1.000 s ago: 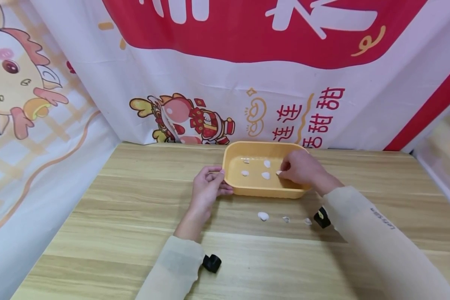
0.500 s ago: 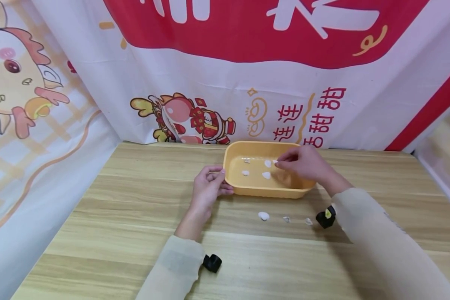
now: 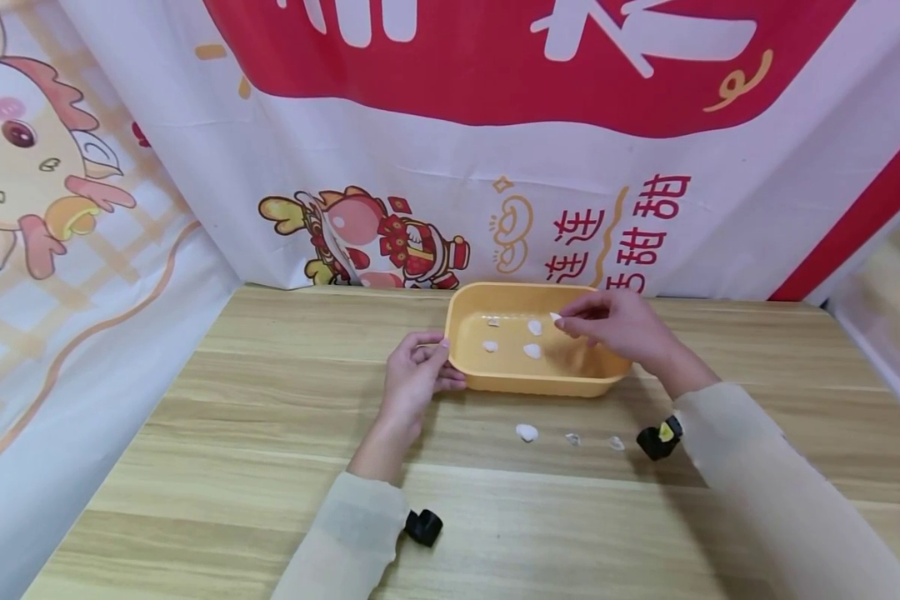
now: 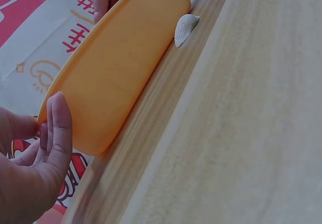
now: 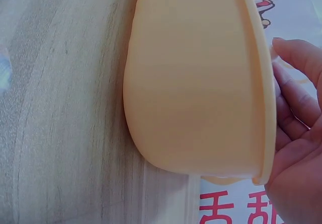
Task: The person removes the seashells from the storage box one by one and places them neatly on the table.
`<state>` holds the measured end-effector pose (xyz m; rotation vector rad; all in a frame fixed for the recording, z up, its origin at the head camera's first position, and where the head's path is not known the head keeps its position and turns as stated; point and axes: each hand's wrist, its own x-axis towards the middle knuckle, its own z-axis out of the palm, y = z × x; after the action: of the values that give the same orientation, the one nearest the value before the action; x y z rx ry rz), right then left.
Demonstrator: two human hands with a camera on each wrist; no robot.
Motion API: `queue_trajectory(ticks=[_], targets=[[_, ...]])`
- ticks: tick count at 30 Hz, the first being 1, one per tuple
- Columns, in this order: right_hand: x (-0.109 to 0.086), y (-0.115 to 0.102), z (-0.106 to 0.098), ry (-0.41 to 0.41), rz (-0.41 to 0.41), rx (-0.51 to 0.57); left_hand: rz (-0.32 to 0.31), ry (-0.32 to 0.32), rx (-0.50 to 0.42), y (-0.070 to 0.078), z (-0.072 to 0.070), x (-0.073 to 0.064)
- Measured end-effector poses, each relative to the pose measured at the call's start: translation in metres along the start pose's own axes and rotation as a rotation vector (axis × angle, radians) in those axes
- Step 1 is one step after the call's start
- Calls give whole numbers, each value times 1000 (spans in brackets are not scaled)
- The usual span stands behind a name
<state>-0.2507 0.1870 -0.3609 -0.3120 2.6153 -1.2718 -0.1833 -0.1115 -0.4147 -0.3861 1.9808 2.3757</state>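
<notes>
A yellow plastic basin (image 3: 532, 387) stands on the wooden table against the back cloth. My left hand (image 3: 412, 371) grips its left end, with thumb and fingers at the rim in the left wrist view. Over the right part of the basin, my right hand (image 3: 626, 329) pinches a small white seashell (image 3: 555, 317) between thumb and fingertips. Several other shells lie spread on the basin floor, among them a white shell (image 3: 532, 351) near the middle. In the right wrist view the basin's wall (image 5: 196, 83) hides the inside.
Three shells lie in a row on the table in front of the basin: a larger white shell (image 3: 527, 432), a small greyish shell (image 3: 573, 439) and a pale shell (image 3: 617, 443). A printed cloth (image 3: 390, 142) hangs right behind the table.
My right hand has lifted from the basin's right floor and drawn slightly up and right, with the shell still pinched. My left hand keeps its place on the rim.
</notes>
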Motion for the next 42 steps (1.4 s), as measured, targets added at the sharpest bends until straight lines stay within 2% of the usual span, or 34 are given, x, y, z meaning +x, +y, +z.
queue_trajectory(ticks=[8, 16, 26, 31, 42], targets=[[-13, -3, -4, 19, 19, 12, -7, 5, 8, -1, 0, 0], [-34, -4, -5, 62, -62, -8, -21, 14, 17, 0, 0, -1], [-61, -7, -4, 92, -83, 30, -14, 17, 8, 0, 0, -1], [-75, -5, 3, 87, -109, 32, -10, 11, 9, 0, 0, 0], [-102, 1, 33, 16, -253, 28, -1, 6, 6, 0, 1, -1]])
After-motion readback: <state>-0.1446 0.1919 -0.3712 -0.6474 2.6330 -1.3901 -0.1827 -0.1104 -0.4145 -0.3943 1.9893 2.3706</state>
